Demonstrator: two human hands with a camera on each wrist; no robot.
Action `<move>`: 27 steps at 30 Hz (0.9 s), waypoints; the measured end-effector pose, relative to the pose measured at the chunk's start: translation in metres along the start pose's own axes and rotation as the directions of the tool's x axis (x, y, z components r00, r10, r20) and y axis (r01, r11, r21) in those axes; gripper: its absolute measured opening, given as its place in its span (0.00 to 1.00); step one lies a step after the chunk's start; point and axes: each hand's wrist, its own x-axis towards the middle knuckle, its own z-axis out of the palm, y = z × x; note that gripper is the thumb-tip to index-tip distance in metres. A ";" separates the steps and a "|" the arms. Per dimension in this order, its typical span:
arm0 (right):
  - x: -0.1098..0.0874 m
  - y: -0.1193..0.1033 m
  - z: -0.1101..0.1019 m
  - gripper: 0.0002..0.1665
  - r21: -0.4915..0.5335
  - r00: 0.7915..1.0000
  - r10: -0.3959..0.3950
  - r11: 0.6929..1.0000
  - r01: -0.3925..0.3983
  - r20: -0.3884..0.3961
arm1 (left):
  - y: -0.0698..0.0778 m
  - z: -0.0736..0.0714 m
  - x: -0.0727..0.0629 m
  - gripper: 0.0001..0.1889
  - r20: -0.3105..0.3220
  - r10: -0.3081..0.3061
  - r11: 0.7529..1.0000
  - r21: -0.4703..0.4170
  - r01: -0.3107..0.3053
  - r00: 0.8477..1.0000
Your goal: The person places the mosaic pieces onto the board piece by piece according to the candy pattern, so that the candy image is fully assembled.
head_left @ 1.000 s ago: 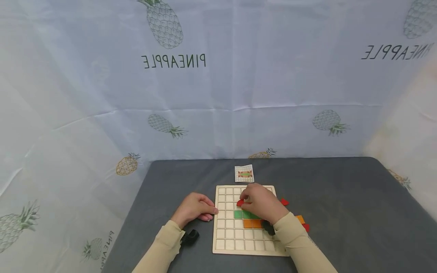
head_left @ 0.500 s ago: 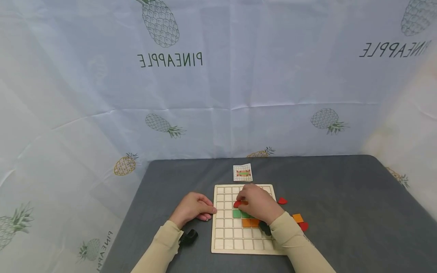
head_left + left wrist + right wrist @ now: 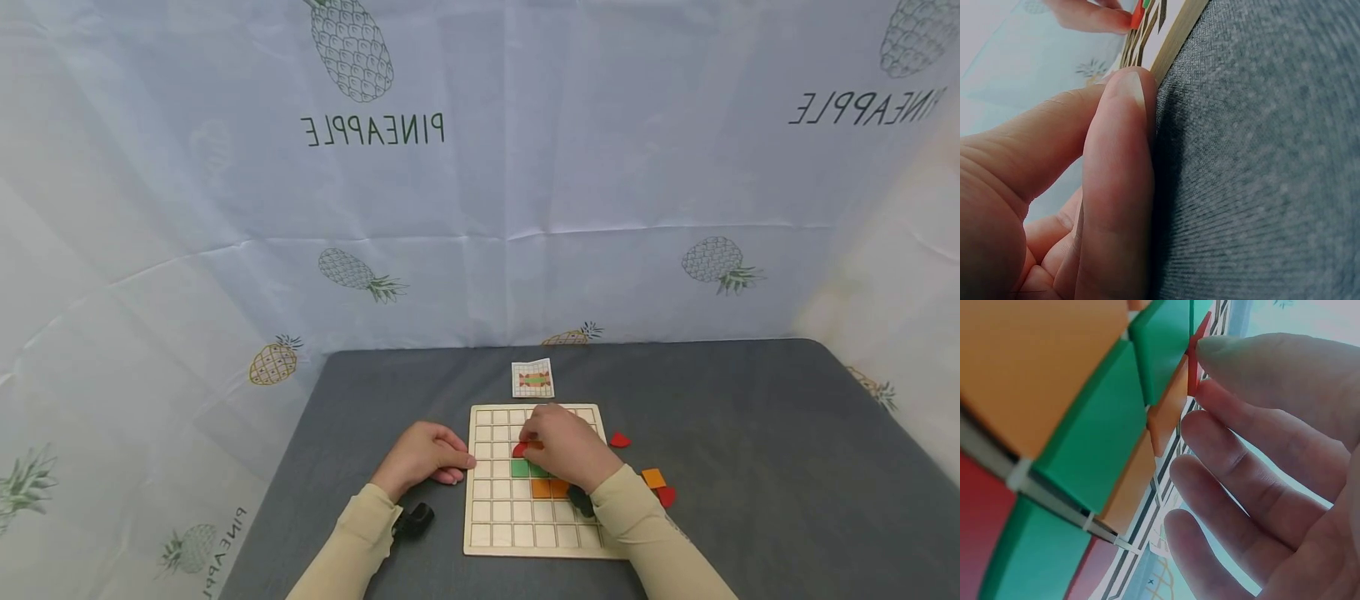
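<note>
My left hand [image 3: 427, 454] pinches the left edge of a pale wooden grid board [image 3: 495, 510] between thumb and finger. Over the board's upper middle, my right hand [image 3: 566, 447] holds a small red curved-edge tile [image 3: 519, 450] with thumb and index finger. That tile stands at the left end of a row, just above a green square tile [image 3: 520, 468]. The right wrist view shows orange tiles [image 3: 1169, 403] beside the red one and green tiles [image 3: 1094, 434] in the row alongside. Another orange tile [image 3: 542, 488] lies nearer the front. My right hand and sleeve hide part of the pattern.
Behind the board lies a pattern card [image 3: 533, 380] with a small coloured design. Right of the board are a loose red tile [image 3: 620, 440], an orange square [image 3: 653, 478] and another red tile [image 3: 666, 497]. A dark cloth [image 3: 787, 467] covers the table.
The red tile has shifted slightly at the right fingertips, settling over a cell beside the green row. The left hand stays at the board's edge. The whole head view has drifted a little.
</note>
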 end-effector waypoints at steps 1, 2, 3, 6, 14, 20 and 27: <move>0.000 0.000 0.000 0.04 0.004 1.000 0.002 1.000 -0.002 0.001 | 0.000 0.000 0.000 0.17 -0.002 -0.001 1.000 0.003 0.001 1.000; 0.000 -0.001 0.000 0.03 0.005 1.000 0.004 1.000 -0.004 0.001 | 0.000 0.000 0.000 0.17 -0.003 -0.002 1.000 0.005 0.002 1.000; 0.001 -0.001 0.000 0.03 0.007 1.000 0.006 1.000 -0.006 0.002 | 0.000 0.000 0.000 0.17 -0.004 -0.004 1.000 0.006 0.004 1.000; 0.001 -0.002 0.001 0.03 0.006 1.000 0.016 1.000 -0.016 0.006 | 0.001 0.000 0.000 0.17 -0.004 -0.006 1.000 0.009 0.006 1.000; -0.014 0.008 -0.008 0.02 0.026 0.999 0.003 1.000 -0.003 -0.033 | -0.001 0.002 0.000 0.16 0.021 -0.005 1.000 -0.013 0.005 1.000; -0.046 0.026 -0.034 0.03 0.004 0.995 0.096 0.995 -0.096 -0.030 | 0.000 0.004 -0.002 0.17 0.019 -0.004 1.000 -0.012 0.004 1.000; -0.093 0.051 -0.058 0.06 -0.065 0.986 0.165 0.984 -0.166 -0.018 | 0.000 0.001 0.000 0.18 0.013 -0.014 1.000 0.011 0.014 1.000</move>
